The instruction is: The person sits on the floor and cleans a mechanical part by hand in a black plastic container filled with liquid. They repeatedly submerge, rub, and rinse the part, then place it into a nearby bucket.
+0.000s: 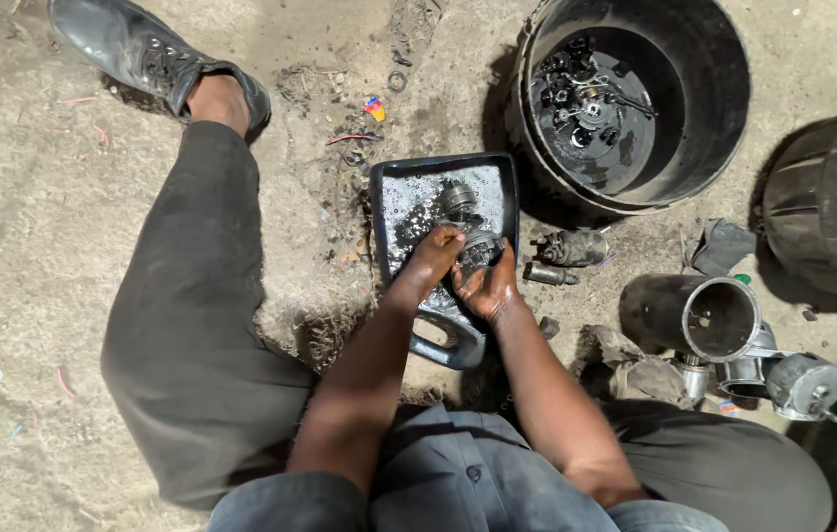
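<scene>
Seen from the head camera, both hands meet over a dark blue cut-open plastic jerrycan (509,197) that lies on the sandy floor (34,197) between the person's legs and serves as a shallow wash tray, its handle end pointing back toward the body. The left hand (435,254) comes in from the left with its fingers curled down onto a greasy grey metal part (478,247), a round, gear-like motor piece sitting in the tray; the right hand (485,288) is cupped around the same part from below and the near side, its fingers half closed and wet with dark oil. The two hands touch each other at the part, so it lies right between them, in the near half of the tray. Just beyond the fingers a second round metal part (457,198) rests in the foamy, speckled liquid at the middle of the tray. To the right of the tray, on the floor, lie two small cylindrical metal pieces (563,256). Farther right and up stands a large black bucket (714,89) with dark liquid and more small metal parts in its bottom, well apart from the hands. A second black bucket (812,197) is cut off by the right edge. Near the right knee lie a black tubular motor housing (694,313) and silvery end caps (804,384). A small red, yellow and blue scrap (374,107) lies on the floor above the tray, near the black boot (133,44).
</scene>
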